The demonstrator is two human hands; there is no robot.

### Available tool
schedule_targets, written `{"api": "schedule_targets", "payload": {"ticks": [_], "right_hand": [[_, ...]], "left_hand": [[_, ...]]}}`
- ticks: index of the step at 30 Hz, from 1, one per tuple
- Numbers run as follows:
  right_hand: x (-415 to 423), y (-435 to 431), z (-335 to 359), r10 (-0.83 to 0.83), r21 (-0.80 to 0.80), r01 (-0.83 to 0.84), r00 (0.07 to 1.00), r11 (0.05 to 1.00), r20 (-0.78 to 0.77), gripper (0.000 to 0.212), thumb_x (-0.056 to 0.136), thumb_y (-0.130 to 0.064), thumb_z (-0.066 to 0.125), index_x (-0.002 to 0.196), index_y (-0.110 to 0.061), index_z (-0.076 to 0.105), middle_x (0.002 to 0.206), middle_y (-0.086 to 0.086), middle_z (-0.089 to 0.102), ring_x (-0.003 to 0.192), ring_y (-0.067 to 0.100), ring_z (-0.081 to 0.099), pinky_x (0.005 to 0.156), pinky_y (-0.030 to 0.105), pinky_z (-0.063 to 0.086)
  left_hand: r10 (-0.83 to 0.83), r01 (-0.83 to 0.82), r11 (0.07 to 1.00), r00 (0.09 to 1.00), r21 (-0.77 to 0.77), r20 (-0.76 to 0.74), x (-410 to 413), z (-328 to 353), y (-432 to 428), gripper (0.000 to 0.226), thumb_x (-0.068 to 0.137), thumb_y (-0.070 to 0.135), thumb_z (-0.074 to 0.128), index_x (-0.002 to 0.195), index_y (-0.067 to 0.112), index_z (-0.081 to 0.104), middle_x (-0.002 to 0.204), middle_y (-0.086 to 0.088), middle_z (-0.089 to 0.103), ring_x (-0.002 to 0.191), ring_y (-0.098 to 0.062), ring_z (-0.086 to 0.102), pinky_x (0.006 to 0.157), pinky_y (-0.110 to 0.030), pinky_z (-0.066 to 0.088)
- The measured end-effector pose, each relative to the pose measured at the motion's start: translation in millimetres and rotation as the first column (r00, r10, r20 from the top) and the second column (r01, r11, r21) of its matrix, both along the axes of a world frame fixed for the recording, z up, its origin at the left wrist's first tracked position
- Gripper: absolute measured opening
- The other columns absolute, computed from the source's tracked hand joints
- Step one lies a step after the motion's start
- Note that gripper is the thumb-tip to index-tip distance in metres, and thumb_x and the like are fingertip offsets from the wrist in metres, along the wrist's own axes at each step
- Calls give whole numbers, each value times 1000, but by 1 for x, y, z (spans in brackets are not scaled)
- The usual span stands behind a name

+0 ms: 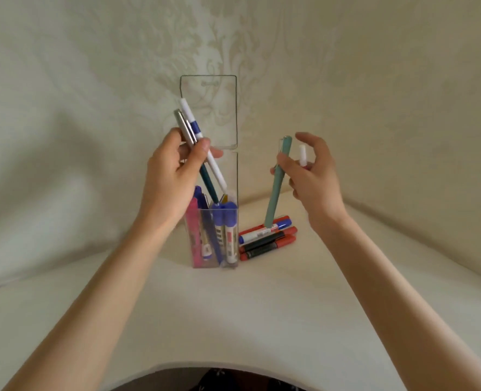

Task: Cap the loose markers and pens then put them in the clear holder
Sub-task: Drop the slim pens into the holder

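My left hand (171,176) grips two pens (190,117), tips dipped in the clear holder (235,108); just right of it my right hand (315,176) pinches a green pen (276,193) and a white cap (303,155), which I reckon needs pressing on next, above loose markers (267,238).

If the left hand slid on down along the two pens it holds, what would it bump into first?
Most likely the blue-capped markers standing in the clear holder. The two pens in the left hand point at their caps, with the tips just above or touching them. Depth is hard to judge.
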State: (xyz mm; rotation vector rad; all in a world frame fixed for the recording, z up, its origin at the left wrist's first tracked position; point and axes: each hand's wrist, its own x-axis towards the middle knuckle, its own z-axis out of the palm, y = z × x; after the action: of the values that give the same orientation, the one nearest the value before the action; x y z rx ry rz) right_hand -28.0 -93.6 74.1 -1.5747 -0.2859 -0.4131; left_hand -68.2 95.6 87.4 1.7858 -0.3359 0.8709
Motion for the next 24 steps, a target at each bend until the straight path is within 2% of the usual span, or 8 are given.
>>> {"api": "schedule_targets", "payload": {"ticks": [4,6,8,11,14,17,21,24], "right_hand": [[-1,22,20,6,-18,-3,983,1000,186,39,88,-13,56,122,-29,46,87,8,68,73,6,67,56,7,43],[-1,33,24,5,-19,0,970,1000,244,35,88,-12,56,118,-29,47,85,19,65,76,24,66,61,21,52],[-1,40,23,11,-27,-3,959,1000,282,34,88,-12,56,113,-31,45,86,27,60,75,37,62,67,34,52],[1,47,16,1,-66,21,950,998,311,34,88,-14,57,113,-32,43,74,26,59,59,27,56,57,24,47],[4,51,10,-13,-79,41,948,996,319,34,88,-15,56,116,-30,43,64,19,58,50,15,50,53,17,43],[5,52,11,-27,-74,55,941,996,337,35,89,-16,57,119,-28,42,58,8,55,51,12,52,55,22,46],[5,47,13,-50,-23,63,926,998,374,36,89,-16,57,120,-28,42,69,14,63,67,20,63,63,18,49],[4,45,15,-46,-28,62,923,998,381,37,89,-15,57,120,-26,42,72,16,65,70,21,64,65,17,50]], "left_hand": [[100,-100,995,995,-29,-10,12,13,24,6,91,18,53,87,20,49,87,2,70,80,-8,68,65,-19,50],[190,-188,982,980,34,-65,17,9,31,8,88,17,57,90,14,50,85,-3,70,74,-11,68,63,-25,53],[270,-258,960,956,112,-114,18,2,34,15,84,18,63,91,11,51,80,-4,68,70,-16,67,61,-31,55],[304,-280,942,945,183,-119,17,-1,35,18,81,19,67,91,10,54,76,-2,66,66,-15,67,60,-34,56],[266,-231,944,955,236,-131,18,7,31,17,82,22,66,91,12,55,78,3,67,64,-1,66,58,-19,54],[225,-172,948,958,269,-176,20,17,24,17,82,21,67,90,14,54,75,3,66,64,1,65,55,-14,53],[183,-162,976,971,144,-152,24,27,16,17,82,18,67,90,12,53,76,1,67,66,-5,68,53,-15,54],[228,-172,964,928,204,-295,26,20,13,17,82,17,66,90,11,52,83,-7,67,69,-15,68,58,-24,57]]}}
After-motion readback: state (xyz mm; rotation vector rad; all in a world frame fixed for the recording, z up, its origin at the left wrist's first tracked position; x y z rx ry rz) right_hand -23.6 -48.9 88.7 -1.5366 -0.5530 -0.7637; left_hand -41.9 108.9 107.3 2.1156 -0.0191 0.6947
